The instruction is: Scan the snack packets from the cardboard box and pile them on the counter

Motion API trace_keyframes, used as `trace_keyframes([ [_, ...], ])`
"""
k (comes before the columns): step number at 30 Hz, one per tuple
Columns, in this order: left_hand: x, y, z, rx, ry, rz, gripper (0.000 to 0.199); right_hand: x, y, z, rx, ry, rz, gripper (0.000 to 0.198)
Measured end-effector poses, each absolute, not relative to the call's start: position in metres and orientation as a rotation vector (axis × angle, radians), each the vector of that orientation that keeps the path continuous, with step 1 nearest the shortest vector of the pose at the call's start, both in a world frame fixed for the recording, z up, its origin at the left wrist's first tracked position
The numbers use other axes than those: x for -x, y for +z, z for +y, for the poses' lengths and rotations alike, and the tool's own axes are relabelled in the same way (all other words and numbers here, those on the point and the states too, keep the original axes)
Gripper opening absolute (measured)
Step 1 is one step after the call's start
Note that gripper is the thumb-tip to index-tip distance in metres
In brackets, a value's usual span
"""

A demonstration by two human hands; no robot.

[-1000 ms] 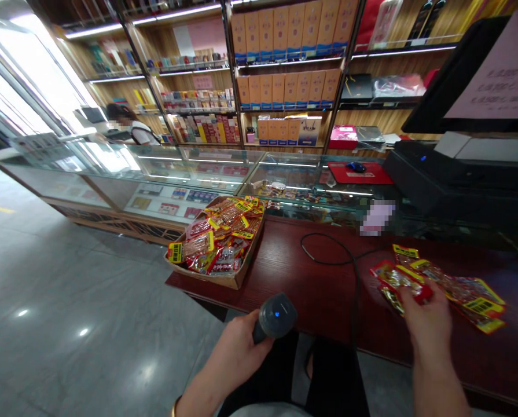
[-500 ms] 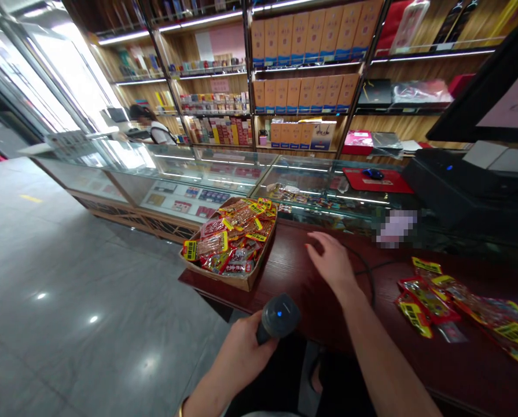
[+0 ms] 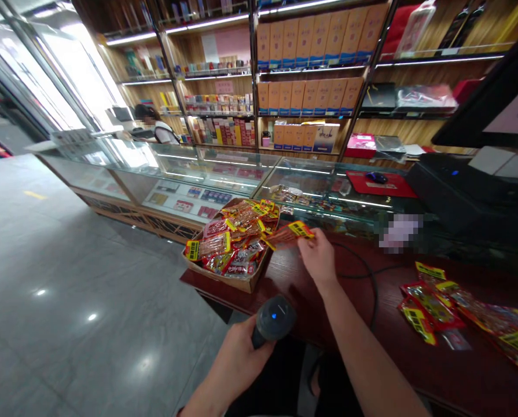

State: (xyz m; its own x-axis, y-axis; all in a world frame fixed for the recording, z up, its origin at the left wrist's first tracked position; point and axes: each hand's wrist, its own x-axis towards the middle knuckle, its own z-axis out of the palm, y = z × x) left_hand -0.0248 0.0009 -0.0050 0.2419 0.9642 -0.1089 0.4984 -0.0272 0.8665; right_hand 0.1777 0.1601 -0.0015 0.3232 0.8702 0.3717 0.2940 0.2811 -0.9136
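My left hand (image 3: 241, 353) is wrapped round a dark handheld barcode scanner (image 3: 276, 317) with a small blue light on its head. Between the fingers of my right hand (image 3: 318, 258) is a snack packet (image 3: 288, 234), red and yellow with a clear window, pinched by its right end. The packet's far end reaches over the right rim of a cardboard box (image 3: 238, 281). Inside that box lie many similar snack packets (image 3: 215, 245). To the right, more packets (image 3: 432, 304) are spread on the dark red wooden counter (image 3: 328, 324).
A black cable (image 3: 374, 289) curls across the counter. Behind it runs a glass display case (image 3: 224, 156) bearing a red mouse pad (image 3: 389, 184). A dark monitor (image 3: 497, 98) stands at the right. Further back, a person (image 3: 165, 133) sits before stocked shelves (image 3: 308, 72).
My right hand has moved left and now grips a snack packet by its end; before, it was unladen. The scanner in my left hand has shifted slightly.
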Motion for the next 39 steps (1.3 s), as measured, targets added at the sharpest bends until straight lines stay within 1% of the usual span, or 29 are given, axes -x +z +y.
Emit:
trace_keyframes([
  [3, 0.018, -0.002, 0.005, -1.669, 0.696, 1.324, 0.026, -0.219, -0.017, 0.121, 1.178, 0.828, -0.760, 0.024],
  [7, 0.007, 0.001, 0.010, -1.684, 0.680, 1.306, 0.023, -0.256, -0.049, 0.070, 1.129, 0.946, -0.399, 0.031],
  [10, 0.000, -0.001, 0.011, -1.710, 0.627, 1.307, 0.021, -0.264, -0.066, 0.048, 1.081, 0.967, -0.278, 0.028],
  [15, -0.008, -0.006, 0.008, -1.708, 0.606, 1.333, 0.023, -0.249, -0.077, 0.035, 0.845, 1.165, -0.116, 0.018],
  [19, -0.009, -0.008, 0.007, -1.657, 0.648, 1.344, 0.023, -0.232, -0.086, 0.028, 0.774, 1.280, 0.086, 0.023],
  [26, -0.007, -0.010, 0.011, -1.647, 0.646, 1.373, 0.023, -0.214, -0.109, 0.022, 0.838, 1.183, 0.059, 0.026],
  [32, -0.007, -0.009, 0.011, -1.642, 0.653, 1.344, 0.023, -0.208, -0.126, 0.028, 0.892, 1.159, 0.032, 0.022],
  [37, -0.008, -0.006, 0.010, -1.645, 0.661, 1.335, 0.022, -0.206, -0.120, 0.029, 0.865, 1.165, 0.103, 0.016],
  [39, -0.009, -0.005, 0.010, -1.642, 0.666, 1.337, 0.021, -0.205, -0.115, 0.029, 0.817, 1.152, 0.125, 0.018],
])
